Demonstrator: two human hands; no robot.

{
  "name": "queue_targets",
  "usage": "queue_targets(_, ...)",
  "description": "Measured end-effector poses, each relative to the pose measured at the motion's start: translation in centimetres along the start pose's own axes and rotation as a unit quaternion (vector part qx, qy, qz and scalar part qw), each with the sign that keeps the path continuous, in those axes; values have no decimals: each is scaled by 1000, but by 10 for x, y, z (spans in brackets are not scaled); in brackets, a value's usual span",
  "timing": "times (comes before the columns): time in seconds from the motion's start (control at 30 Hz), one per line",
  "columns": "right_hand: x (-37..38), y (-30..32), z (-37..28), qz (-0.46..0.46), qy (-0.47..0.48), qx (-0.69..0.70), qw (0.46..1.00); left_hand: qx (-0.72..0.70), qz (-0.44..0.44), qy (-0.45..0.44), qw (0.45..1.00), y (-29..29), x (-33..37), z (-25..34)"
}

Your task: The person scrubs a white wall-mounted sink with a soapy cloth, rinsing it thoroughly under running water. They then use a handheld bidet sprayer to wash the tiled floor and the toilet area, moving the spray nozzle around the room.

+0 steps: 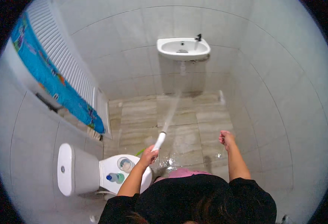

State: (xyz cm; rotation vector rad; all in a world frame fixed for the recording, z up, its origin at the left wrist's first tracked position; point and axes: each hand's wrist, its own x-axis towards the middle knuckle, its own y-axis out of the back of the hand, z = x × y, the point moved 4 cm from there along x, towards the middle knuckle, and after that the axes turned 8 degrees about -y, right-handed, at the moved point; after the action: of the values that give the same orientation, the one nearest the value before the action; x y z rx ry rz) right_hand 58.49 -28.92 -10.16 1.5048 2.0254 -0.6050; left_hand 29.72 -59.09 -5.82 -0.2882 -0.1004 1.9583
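My left hand (148, 155) is wrapped round a white hand-held sprayer (158, 142), which points away from me and slightly right. A pale jet of water (172, 109) leaves its head and runs toward the floor below the sink. Off to the right, my right hand (227, 139) hangs in the air with loosely curled fingers, slightly apart, and nothing visible in them. Beneath my left forearm is the closed toilet lid (141, 175). On it are a clear tub (125, 164) with something pale inside and a bottle of greenish liquid with a blue cap (114, 177).
A white washbasin (183, 55) with a black tap is fixed to the far wall. Wet beige tiles (179, 138) cover the floor. At left, a blue patterned towel (55, 80) hangs by a white louvred door (63, 48). The toilet tank (66, 170) stands at lower left.
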Motion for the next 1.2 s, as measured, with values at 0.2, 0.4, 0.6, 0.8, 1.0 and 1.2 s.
queue_targets(0.2, 39, -54, -20, -102, 17, -213, 972, 377, 139, -71, 913, -14, -1, 10)
queue_targets(0.4, -32, -197, -26, -325, 391, -440, 740, 415, 207, -20, 886, 4, -35, -1)
queue_targets(0.6, -172, -314, 0, -563, 495, -479, 457, 411, 193, -28, 891, 24, -74, 8)
queue_targets(0.8, -220, -370, 54, -570, 482, -598, 292, 363, 256, -68, 893, 50, -116, -3)
queue_targets(1.0, -295, -430, 91, -637, 456, -588, 204, 381, 442, -19, 812, 84, -188, 14)
queue_targets(1.2, -364, -508, 148, -642, 434, -569, 275, 352, 762, -128, 529, 98, -283, -6)
